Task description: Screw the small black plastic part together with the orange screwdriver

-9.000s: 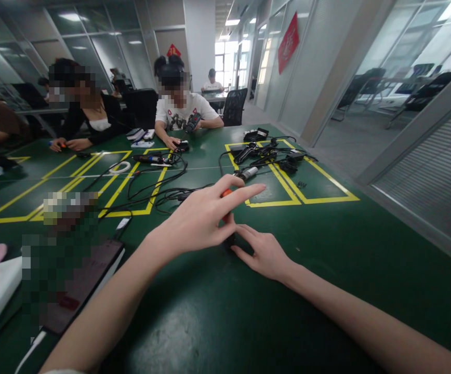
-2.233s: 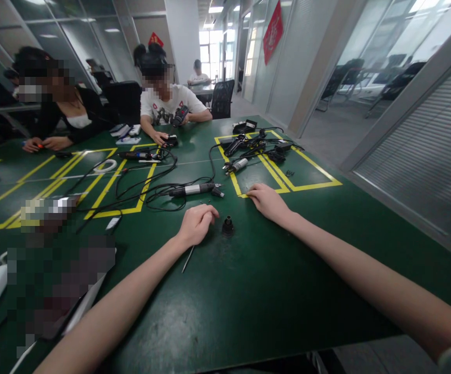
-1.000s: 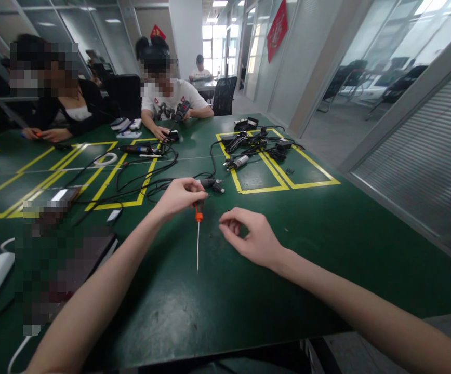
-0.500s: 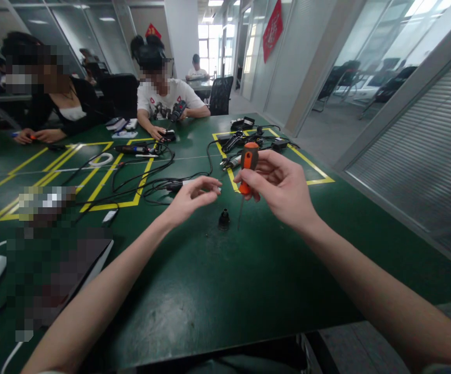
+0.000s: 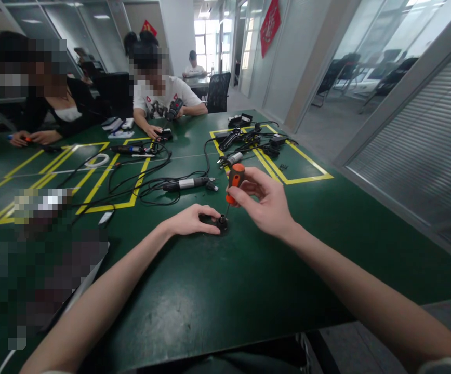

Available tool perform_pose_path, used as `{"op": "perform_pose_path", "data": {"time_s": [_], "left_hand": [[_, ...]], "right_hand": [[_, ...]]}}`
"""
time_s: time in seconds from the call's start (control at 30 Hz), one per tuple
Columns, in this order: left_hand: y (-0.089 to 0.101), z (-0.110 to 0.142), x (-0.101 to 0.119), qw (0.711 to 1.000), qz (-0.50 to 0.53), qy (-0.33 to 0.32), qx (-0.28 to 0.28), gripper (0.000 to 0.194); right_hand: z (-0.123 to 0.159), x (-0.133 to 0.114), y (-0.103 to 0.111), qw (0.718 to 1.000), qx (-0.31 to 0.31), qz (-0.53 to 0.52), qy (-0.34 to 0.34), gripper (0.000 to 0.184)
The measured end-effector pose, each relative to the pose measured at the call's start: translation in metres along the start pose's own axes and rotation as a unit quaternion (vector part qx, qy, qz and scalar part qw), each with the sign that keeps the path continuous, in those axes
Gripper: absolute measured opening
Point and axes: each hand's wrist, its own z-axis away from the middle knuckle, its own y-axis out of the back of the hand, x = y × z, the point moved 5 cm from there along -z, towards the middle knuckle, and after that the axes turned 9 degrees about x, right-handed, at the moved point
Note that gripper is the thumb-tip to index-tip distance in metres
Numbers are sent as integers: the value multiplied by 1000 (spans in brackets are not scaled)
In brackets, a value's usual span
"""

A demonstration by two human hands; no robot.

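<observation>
My right hand [image 5: 268, 202] is closed round the orange-and-black handle of a screwdriver [image 5: 236, 179], held upright. Its thin shaft points down to the right side of a small black part [image 5: 222, 224], which has a round base and a narrower neck. Whether the tip touches the part is too small to tell. From the left, the thumb and fingertips of my left hand [image 5: 190, 220] pinch this part against the green table [image 5: 178, 301]. Beyond my hands lies a silver-and-black pen-shaped power tool [image 5: 188, 183] with a cable.
Cables, adapters and tools [image 5: 249, 137] lie in a yellow-taped area at the back right. Another corded tool [image 5: 130, 149] and a white coil [image 5: 96, 160] are at the left. Across the table sit two people, one holding a power drill [image 5: 174, 109].
My left hand has come down to the black part and taken hold of it. The screwdriver in my right hand has moved down and left, its shaft now beside the part.
</observation>
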Motion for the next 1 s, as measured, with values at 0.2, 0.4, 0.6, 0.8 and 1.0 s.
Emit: {"op": "perform_pose_path", "data": {"time_s": [0.2,0.4,0.6,0.8,1.0], "left_hand": [[-1,0,2,999,-2,-25,-26,33],[-2,0,4,999,-5,-23,-34,36],[-2,-1,4,999,-1,-21,-35,30],[-2,-1,3,999,-9,-28,-35,30],[-1,-1,3,999,-19,-33,-30,31]], "right_hand": [[10,-5,4,1000,0,15,6,33],[12,-24,17,998,59,10,38,31],[15,-10,6,999,5,35,28,32],[15,2,3,1000,6,25,17,32],[17,8,2,1000,2,21,1,30]]}}
